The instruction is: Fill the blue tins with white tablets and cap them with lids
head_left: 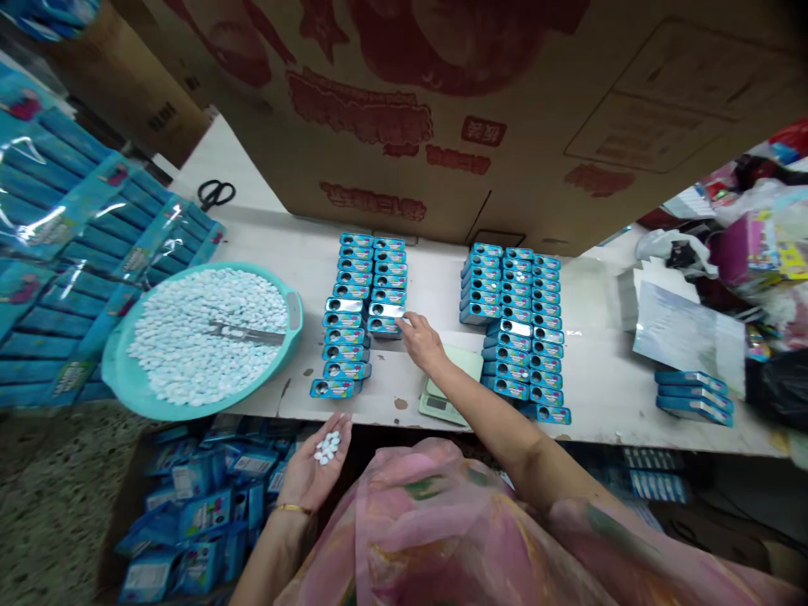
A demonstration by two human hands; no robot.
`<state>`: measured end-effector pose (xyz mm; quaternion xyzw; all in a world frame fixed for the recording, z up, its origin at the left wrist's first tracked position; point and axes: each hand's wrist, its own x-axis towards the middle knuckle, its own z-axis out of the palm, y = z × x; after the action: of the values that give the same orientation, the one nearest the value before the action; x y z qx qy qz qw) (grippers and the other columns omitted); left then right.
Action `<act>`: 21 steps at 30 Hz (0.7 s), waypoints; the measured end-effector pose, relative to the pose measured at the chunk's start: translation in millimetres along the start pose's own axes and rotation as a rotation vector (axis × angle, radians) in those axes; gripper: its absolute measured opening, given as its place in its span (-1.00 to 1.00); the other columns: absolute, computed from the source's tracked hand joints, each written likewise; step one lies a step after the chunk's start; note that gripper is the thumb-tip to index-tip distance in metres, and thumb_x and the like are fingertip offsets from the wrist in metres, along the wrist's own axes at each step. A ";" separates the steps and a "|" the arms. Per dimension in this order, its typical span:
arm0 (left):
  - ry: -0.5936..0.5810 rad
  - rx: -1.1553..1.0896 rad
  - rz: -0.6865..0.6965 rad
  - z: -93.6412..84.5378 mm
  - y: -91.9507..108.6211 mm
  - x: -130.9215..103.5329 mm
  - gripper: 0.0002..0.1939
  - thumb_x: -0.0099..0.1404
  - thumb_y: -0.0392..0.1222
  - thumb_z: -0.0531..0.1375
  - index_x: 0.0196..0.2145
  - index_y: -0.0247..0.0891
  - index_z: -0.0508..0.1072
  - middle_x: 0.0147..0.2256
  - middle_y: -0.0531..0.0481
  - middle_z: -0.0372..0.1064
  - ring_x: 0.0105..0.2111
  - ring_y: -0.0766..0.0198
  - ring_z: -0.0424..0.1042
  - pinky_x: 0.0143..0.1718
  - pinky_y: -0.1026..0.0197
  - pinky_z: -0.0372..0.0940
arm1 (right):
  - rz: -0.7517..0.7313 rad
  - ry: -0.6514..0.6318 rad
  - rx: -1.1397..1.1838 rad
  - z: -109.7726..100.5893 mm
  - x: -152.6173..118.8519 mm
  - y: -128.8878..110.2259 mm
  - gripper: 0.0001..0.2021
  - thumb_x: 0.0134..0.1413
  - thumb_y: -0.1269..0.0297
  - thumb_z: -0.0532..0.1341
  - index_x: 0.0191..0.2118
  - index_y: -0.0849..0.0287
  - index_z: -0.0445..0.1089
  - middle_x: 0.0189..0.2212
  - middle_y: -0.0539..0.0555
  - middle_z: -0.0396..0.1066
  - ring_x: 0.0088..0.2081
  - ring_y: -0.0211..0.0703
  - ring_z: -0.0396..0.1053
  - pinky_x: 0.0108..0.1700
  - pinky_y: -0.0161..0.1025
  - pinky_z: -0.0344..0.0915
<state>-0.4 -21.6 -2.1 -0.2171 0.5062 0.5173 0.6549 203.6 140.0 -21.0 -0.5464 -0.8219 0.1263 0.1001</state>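
In my cupped left hand (317, 461), palm up below the table edge, lies a small heap of white tablet-like candies (326, 448). My right hand (422, 339) reaches over the table with its fingers drawn together at the right end of a small blue tin (384, 326), the nearest of its column. Whatever its fingertips hold, if anything, is too small to tell. More blue tins with round dark openings stand in a column (344, 353) beside it. On the left, a turquoise basin (295, 311) is full of white candies (202, 328), with metal tongs (246, 333) lying on them.
Under my right forearm sits a pale green scale (445, 407). More tin columns (508, 353) stand right of it, and three flat blue boxes (694, 397) farther right. A large carton (404, 126) blocks the back. Scissors (215, 194) lie behind the basin; a box of blue packets (205, 513) is below.
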 end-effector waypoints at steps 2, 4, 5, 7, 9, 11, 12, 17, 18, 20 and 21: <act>-0.014 0.010 -0.015 -6.2 -0.9 1.8 -0.66 0.16 -0.48 -0.06 -0.12 -0.43 0.33 -0.30 -0.24 0.41 -0.25 0.18 0.40 -0.29 0.24 0.39 | 0.041 0.072 -0.062 -12.5 -16.7 26.1 -0.70 0.09 0.43 -0.03 -0.05 0.16 0.23 -0.06 0.13 0.16 -0.08 -0.09 0.07 -0.12 -0.18 0.12; -0.003 0.022 -0.038 -8.7 -3.0 3.7 -0.65 0.16 -0.49 -0.06 -0.12 -0.41 0.33 -0.31 -0.23 0.41 -0.26 0.18 0.41 -0.30 0.25 0.39 | 0.166 0.145 -0.146 -28.9 -33.3 59.8 -0.73 0.08 0.40 -0.01 -0.09 0.19 0.27 -0.10 0.16 0.18 -0.08 -0.05 0.06 -0.11 -0.12 0.09; 0.011 0.028 -0.052 -7.8 -4.4 4.1 -0.65 0.16 -0.48 -0.05 -0.11 -0.40 0.33 -0.32 -0.22 0.41 -0.27 0.18 0.41 -0.31 0.25 0.39 | 0.224 0.163 -0.190 -35.9 -38.9 76.8 -0.74 0.06 0.38 0.02 -0.11 0.20 0.28 -0.11 0.17 0.18 -0.09 -0.02 0.06 -0.12 -0.10 0.09; 0.032 0.044 -0.068 -2.1 -7.6 3.4 -0.65 0.15 -0.48 -0.05 -0.12 -0.41 0.33 -0.33 -0.22 0.41 -0.29 0.18 0.42 -0.33 0.24 0.40 | 0.280 0.159 -0.256 -44.6 -42.7 106.6 -0.77 0.04 0.35 0.06 -0.16 0.20 0.31 -0.13 0.18 0.18 -0.12 -0.01 0.06 -0.17 -0.10 0.10; 0.026 0.062 -0.064 6.3 -10.6 0.9 -0.67 0.15 -0.48 -0.04 -0.14 -0.44 0.33 -0.34 -0.23 0.41 -0.31 0.19 0.43 -0.34 0.24 0.40 | 0.260 0.122 -0.291 -46.9 -39.2 125.2 -0.83 0.03 0.34 0.06 -0.28 0.20 0.36 -0.19 0.17 0.19 -0.16 -0.03 0.07 -0.20 -0.11 0.10; -0.007 0.076 -0.053 13.4 -13.1 -2.4 -0.69 0.14 -0.49 -0.03 -0.17 -0.46 0.35 -0.34 -0.25 0.41 -0.31 0.19 0.42 -0.34 0.24 0.39 | 0.218 0.099 -0.301 -48.7 -35.8 129.1 -0.82 0.05 0.33 0.04 -0.40 0.21 0.38 -0.22 0.16 0.20 -0.16 -0.04 0.06 -0.18 -0.10 0.09; -0.023 0.080 -0.049 15.6 -14.3 -4.0 -0.71 0.14 -0.48 -0.03 -0.18 -0.47 0.35 -0.33 -0.25 0.41 -0.30 0.19 0.42 -0.33 0.24 0.39 | 0.183 0.093 -0.306 -51.0 -36.5 125.3 -0.80 0.06 0.33 0.04 -0.44 0.20 0.37 -0.20 0.16 0.20 -0.14 -0.03 0.05 -0.16 -0.08 0.07; -0.037 0.083 -0.070 17.7 -22.4 -10.4 -0.71 0.14 -0.48 -0.03 -0.18 -0.45 0.35 -0.33 -0.23 0.41 -0.31 0.20 0.42 -0.35 0.24 0.39 | -0.132 -0.064 -0.333 -71.7 -70.0 67.6 -0.81 0.01 0.49 0.01 -0.33 0.20 0.35 -0.12 0.16 0.17 -0.13 -0.03 0.06 -0.16 -0.10 0.05; -0.036 0.082 -0.084 18.9 -24.8 -11.2 -0.70 0.14 -0.48 -0.03 -0.17 -0.45 0.35 -0.34 -0.22 0.41 -0.32 0.20 0.43 -0.36 0.24 0.40 | -0.175 -0.122 -0.326 -73.3 -79.1 53.9 -0.80 -0.01 0.52 0.02 -0.32 0.21 0.34 -0.15 0.17 0.19 -0.17 -0.05 0.09 -0.19 -0.11 0.06; -0.049 0.075 -0.120 23.8 -29.5 -12.5 -0.69 0.15 -0.46 -0.03 -0.15 -0.44 0.33 -0.35 -0.22 0.41 -0.32 0.20 0.43 -0.36 0.24 0.39 | -0.224 -0.219 -0.300 -71.4 -94.6 31.4 -0.81 -0.03 0.52 0.03 -0.33 0.21 0.34 -0.18 0.18 0.22 -0.21 -0.06 0.12 -0.22 -0.12 0.08; -0.066 0.070 -0.138 27.0 -31.5 -13.0 -0.69 0.16 -0.45 -0.04 -0.14 -0.44 0.33 -0.35 -0.22 0.42 -0.32 0.19 0.43 -0.35 0.23 0.39 | -0.229 -0.252 -0.285 -68.7 -100.6 23.4 -0.82 -0.02 0.51 0.03 -0.34 0.22 0.34 -0.19 0.18 0.22 -0.22 -0.06 0.13 -0.22 -0.11 0.08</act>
<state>40.3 -17.4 12.5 -0.2113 0.4860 0.4599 0.7124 283.3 62.5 34.0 -0.4379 -0.8942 0.0640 -0.0677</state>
